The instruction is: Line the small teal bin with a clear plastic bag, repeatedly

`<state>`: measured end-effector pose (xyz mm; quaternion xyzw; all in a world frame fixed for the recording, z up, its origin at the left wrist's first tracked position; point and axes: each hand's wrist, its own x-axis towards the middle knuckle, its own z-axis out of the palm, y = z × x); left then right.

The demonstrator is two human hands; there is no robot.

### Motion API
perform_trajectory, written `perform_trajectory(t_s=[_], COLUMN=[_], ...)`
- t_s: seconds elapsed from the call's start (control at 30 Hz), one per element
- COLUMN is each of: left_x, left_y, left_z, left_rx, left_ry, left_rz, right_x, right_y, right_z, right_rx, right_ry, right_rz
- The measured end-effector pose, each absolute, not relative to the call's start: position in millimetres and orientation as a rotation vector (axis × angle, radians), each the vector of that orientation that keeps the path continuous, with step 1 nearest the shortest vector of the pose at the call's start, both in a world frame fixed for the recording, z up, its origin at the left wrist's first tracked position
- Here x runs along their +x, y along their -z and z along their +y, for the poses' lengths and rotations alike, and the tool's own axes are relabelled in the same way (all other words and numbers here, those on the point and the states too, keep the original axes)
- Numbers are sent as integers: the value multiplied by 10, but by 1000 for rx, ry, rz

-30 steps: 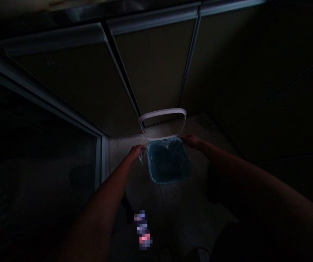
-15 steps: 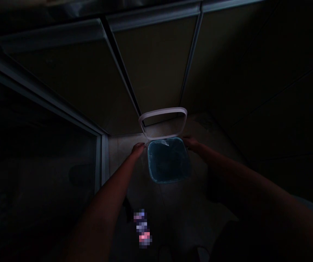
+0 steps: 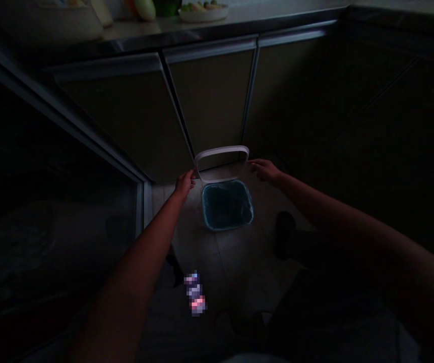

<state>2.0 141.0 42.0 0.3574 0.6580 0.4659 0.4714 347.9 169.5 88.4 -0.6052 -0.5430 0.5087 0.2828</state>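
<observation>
A teal trash bin [image 3: 227, 228] stands on the floor, lined with a thin clear bag [image 3: 244, 204]. Its pale rim ring [image 3: 222, 150] is tilted up at the back of the bin. With fingers curled, my left hand [image 3: 185, 184] has its fingertips at the ring's left side. My right hand [image 3: 265, 170] reaches in from the other side, its fingertips pinching at the ring's right edge. Dim light makes the exact finger contact hard to see. Inside the bin it is dark.
Cabinet doors [image 3: 212, 96] rise behind the bin, under a counter [image 3: 235, 26] carrying a dish of produce [image 3: 203, 12]. A glass door frame [image 3: 143, 201] stands at left. A pixelated object [image 3: 195, 294] and a dark shoe [image 3: 286, 229] are on the tiled floor.
My hands have moved from beside the bin's upper edge to the two sides of the raised rim ring. The view has tilted up, bringing the countertop into sight.
</observation>
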Motion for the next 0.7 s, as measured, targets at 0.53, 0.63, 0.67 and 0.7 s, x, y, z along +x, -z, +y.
perform_trajectory(t_s=[0.53, 0.63, 0.67, 0.7], left_x=[-1, 33, 39, 42], left_y=[-97, 21, 42, 53], left_z=[165, 9, -13, -22], left_rx=[1700, 1678, 1652, 1604], left_ry=[-293, -215, -228, -255], left_rz=[1726, 1724, 1728, 1724], right_x=[3747, 3693, 3677, 3664], right_y=[-481, -259, -206, -168], right_z=[709, 551, 524, 509], right_rx=[-1842, -1874, -1886, -1894], right_ry=[-902, -908, -914, -917], right_rz=[-2371, -2519, -2530, -2534])
